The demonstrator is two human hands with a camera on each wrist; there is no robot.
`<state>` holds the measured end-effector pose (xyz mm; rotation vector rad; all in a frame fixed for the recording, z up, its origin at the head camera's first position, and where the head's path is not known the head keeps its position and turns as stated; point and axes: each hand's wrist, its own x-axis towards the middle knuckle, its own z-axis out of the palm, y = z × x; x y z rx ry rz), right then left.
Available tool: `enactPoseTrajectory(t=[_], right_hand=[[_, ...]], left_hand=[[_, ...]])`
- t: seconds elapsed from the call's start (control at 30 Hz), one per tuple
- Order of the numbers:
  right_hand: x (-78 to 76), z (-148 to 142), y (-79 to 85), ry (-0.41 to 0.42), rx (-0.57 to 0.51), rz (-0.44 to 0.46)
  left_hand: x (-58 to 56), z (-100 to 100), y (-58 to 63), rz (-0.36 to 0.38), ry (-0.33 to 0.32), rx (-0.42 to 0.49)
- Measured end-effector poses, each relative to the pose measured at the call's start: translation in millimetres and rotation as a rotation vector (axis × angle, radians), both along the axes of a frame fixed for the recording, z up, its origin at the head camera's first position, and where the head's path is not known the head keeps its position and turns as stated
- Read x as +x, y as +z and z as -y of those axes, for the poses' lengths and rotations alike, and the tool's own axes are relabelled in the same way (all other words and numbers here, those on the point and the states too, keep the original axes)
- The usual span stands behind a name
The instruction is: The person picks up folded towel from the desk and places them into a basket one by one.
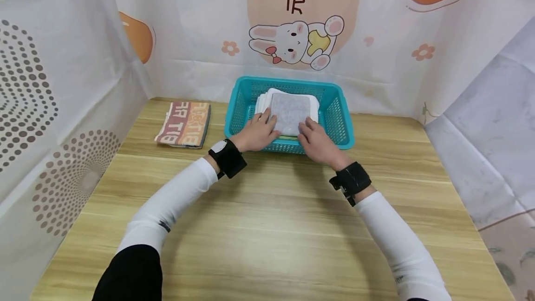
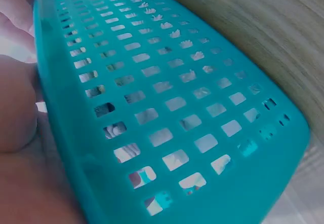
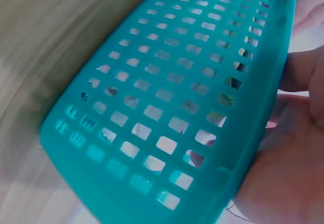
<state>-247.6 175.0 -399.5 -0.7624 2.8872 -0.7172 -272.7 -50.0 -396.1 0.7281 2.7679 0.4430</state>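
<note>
A teal plastic basket with slotted walls stands near the back of the table. Inside it lies a pile of folded cloths: white ones below, a grey cloth on top, and a green edge showing at the front. My left hand reaches over the front rim, fingers spread at the pile's left side. On the right, my right hand has its fingertips at the grey cloth's front right corner. Both wrist views show the basket's front wall close up, with a palm just past the rim.
Left of the basket, a folded patterned cloth in red, orange and white lies on the wooden table. A printed curtain hangs right behind the basket, and more sheets hang along both sides.
</note>
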Motion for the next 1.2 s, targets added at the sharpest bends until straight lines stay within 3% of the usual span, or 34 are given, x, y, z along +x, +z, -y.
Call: enactPoseTrajectory(t=[0.13,0.3,0.5,0.67,0.97,1.2], right_hand=[[12.0,-0.5,-6.8,0.021,0.005,-0.067],[28.2,1.2,-12.4,0.050,0.091,-0.112],[48.2,3.0,-17.9,0.056,0.171,-0.122],[60.7,4.6,-20.8,0.108,0.183,-0.146],[70.9,0.5,-31.5,0.151,0.176,-0.235],[74.2,-0.5,-41.6,0.154,0.160,-0.316]], left_hand=[[9.8,2.1,0.2,-0.066,-0.008,-0.004],[22.4,2.9,-4.1,-0.151,-0.032,-0.061],[40.5,2.8,-14.3,-0.167,-0.091,-0.090],[52.9,7.8,-21.6,-0.210,-0.130,-0.088],[72.1,29.8,-28.3,-0.357,-0.185,-0.121],[90.4,38.7,-44.8,-0.472,-0.279,-0.111]])
